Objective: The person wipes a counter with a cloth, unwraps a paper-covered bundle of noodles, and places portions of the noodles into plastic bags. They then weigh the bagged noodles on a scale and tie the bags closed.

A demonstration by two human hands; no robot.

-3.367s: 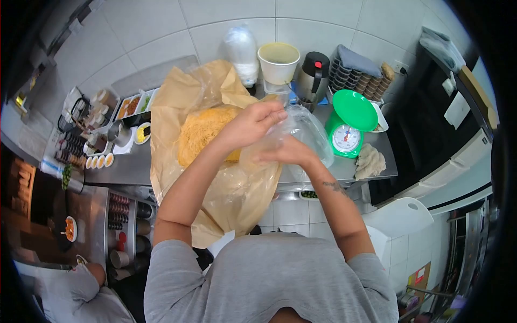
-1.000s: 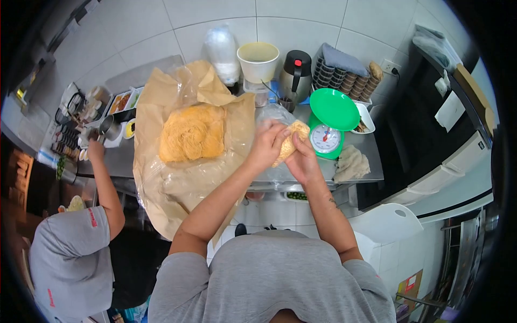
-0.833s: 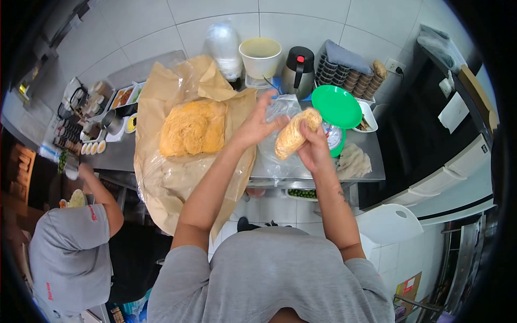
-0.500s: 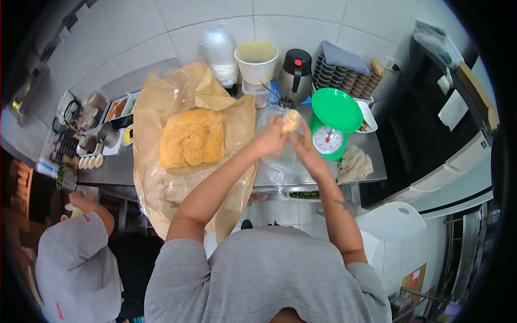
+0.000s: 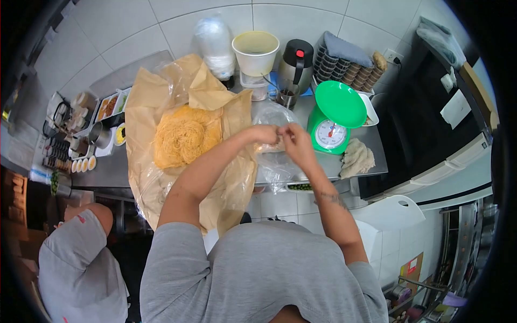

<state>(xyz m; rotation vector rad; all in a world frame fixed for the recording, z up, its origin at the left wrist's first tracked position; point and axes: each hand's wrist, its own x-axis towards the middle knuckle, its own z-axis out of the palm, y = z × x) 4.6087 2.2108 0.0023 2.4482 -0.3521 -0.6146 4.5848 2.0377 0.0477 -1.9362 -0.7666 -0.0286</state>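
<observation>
Both hands meet above a clear plastic bag on the steel counter. My left hand is closed, fingers curled together, and what it grips is too small to name. My right hand pinches close against it, its fingertips touching the left ones; the thing between them is hidden. A pale yellowish portion shows under the hands at the bag. On brown paper to the left rests a large mass of yellow noodles. The green scale with its round green pan stands to the right.
Behind are a white tub, a thermos jug, a metal cup and stacked dark cups. A cloth lies right of the scale. Halved eggs and trays are at left, near a co-worker.
The yellowish bundle has gone from my raised left hand and shows lower, by the bag. Both hands have come down and together. The co-worker's arm has shifted.
</observation>
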